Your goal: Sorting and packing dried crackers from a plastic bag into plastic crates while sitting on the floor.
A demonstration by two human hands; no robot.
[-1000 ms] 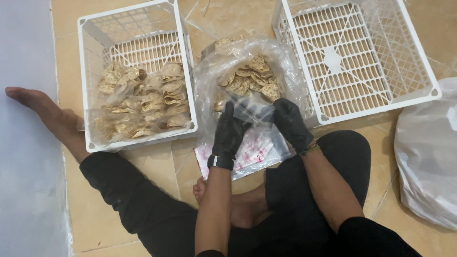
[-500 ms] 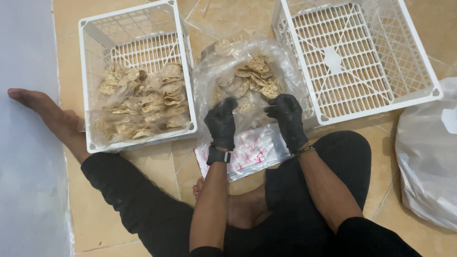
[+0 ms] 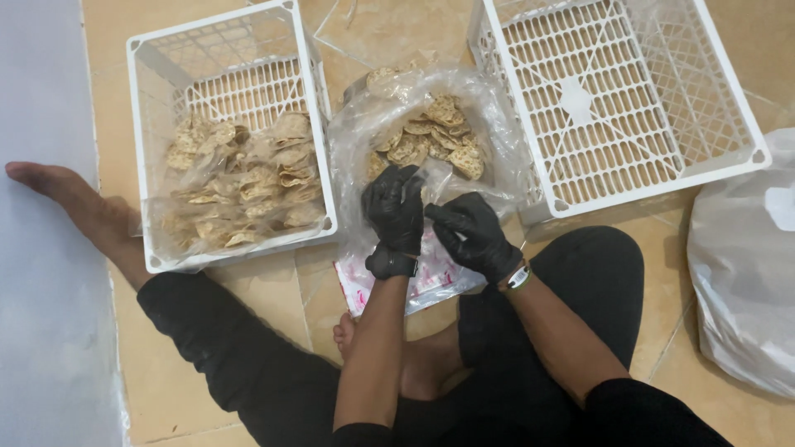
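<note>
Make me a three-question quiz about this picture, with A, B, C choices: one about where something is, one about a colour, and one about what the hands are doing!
1. Where is the crate with packed crackers?
A. Beside the left hand
B. Beside the right hand
C. On the person's lap

2. What colour are the gloves?
A. White
B. Blue
C. Black

3. What are the hands doing?
A. Resting on the floor
B. Pinching a small clear bag
C. Lifting a crate

Answers: 1 A, it sits on that side, while the empty crate is opposite. 2 C, left hand and right hand both look black. 3 B, they meet on a small clear bag above the cracker pile.
</note>
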